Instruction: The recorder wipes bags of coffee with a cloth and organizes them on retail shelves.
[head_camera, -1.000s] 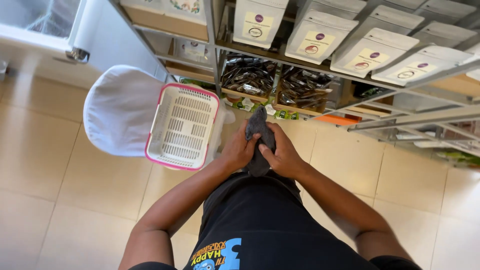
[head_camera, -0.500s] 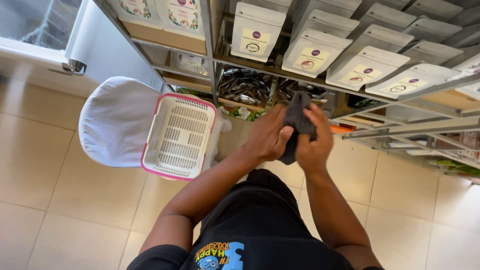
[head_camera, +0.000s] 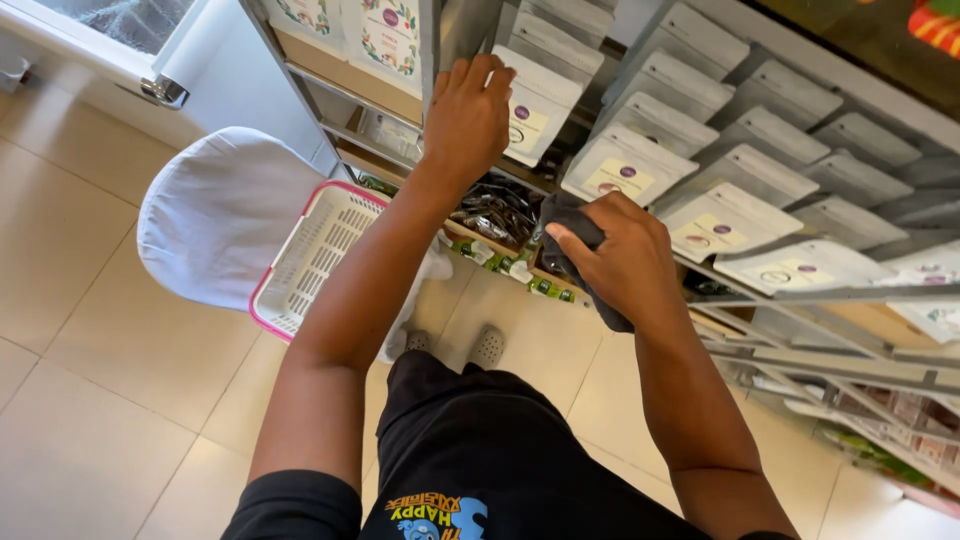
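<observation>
Left hand (head_camera: 465, 120) rests fingers-spread on a white pouch (head_camera: 535, 110) at the shelf (head_camera: 440, 40) edge, right hand (head_camera: 620, 255) clamped on a dark cloth (head_camera: 565, 215) by the row below; careless wiping could topple pouches onto the floor (head_camera: 110, 390).
</observation>
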